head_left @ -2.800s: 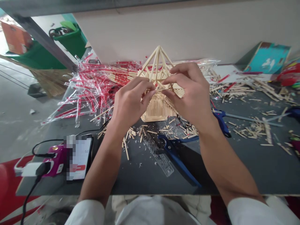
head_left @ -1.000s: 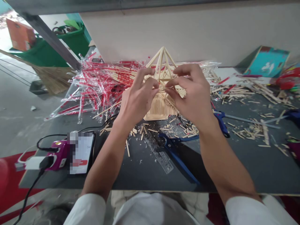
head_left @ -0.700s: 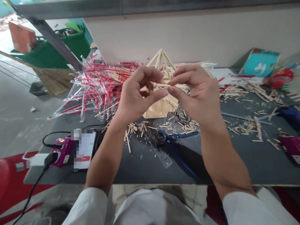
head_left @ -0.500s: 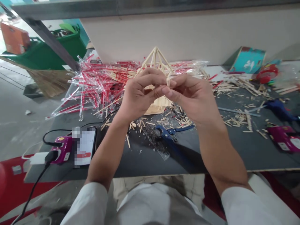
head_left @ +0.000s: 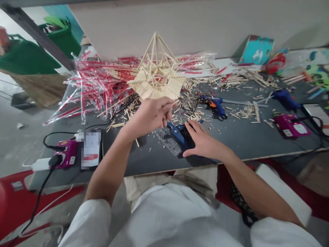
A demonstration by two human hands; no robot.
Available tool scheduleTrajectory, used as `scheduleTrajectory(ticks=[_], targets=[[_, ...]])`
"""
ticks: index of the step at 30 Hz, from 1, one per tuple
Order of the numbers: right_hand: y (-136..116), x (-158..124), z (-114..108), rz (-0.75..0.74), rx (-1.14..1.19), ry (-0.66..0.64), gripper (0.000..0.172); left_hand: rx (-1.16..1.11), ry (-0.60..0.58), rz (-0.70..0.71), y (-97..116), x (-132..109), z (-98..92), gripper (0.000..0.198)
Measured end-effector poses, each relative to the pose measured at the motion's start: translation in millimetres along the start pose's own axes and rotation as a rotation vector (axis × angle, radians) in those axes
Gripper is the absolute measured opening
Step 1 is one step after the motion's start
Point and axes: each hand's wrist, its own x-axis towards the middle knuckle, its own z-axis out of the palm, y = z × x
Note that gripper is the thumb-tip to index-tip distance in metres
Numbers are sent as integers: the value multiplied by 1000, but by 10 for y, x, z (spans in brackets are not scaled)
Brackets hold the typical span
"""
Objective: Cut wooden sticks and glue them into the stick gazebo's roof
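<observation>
My left hand (head_left: 154, 115) is closed in a pinch on a short piece of wooden stick (head_left: 175, 102), whose tip pokes out past the fingers. Fingers apart, my right hand (head_left: 203, 139) reaches down over a blue hand cutter (head_left: 180, 134) lying on the table; whether it touches the tool I cannot tell. Under the cutter is a clear plastic ruler (head_left: 171, 145). Just beyond my left hand stands a model built of pale wooden sticks (head_left: 156, 77), with a pointed frame on top and flat slatted panels around its base.
Red-printed clear wrappers (head_left: 89, 82) are heaped at the back left. A blue glue gun (head_left: 216, 104) lies among stick offcuts (head_left: 241, 111). Purple power sockets sit at left (head_left: 67, 153) and right (head_left: 291, 125). A phone (head_left: 92, 147) lies near the left edge.
My hands have come apart and dropped from in front of the model. The left keeps the stick piece; the right has opened and moved down to the cutter. The view has shifted.
</observation>
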Motion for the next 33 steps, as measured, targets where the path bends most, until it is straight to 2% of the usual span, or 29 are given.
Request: scheduleTrajectory(ticks=[1,2,4,6,9,12,15,19,23,33], targets=[[-13,-22,46,-2,-56,16,124,-20,-22,-41,-58,-59,53,28],[-32,-32,77,-17,-112,39,115,-41,-24,-81,-125,-121,113,29],[-78,-26,108,-54,-203,89,90,-62,13,-170,-271,-246,247,28],[-123,-1,121,-65,-258,145,72,-41,50,-199,-408,-360,378,25],[-166,31,118,-33,-265,219,61,-34,63,-197,-550,-470,522,27],[-176,27,53,52,-152,265,57,-41,96,-193,-609,-494,583,29],[-186,-12,-56,171,87,307,50,-45,103,-180,-619,-478,602,31],[-272,-60,-125,187,386,189,38,-27,79,-135,-600,-474,611,27],[-394,-59,-103,102,438,140,34,-17,65,-103,-581,-498,581,23],[-483,-49,-80,87,443,70,40,114,14,-150,-591,-536,482,21]])
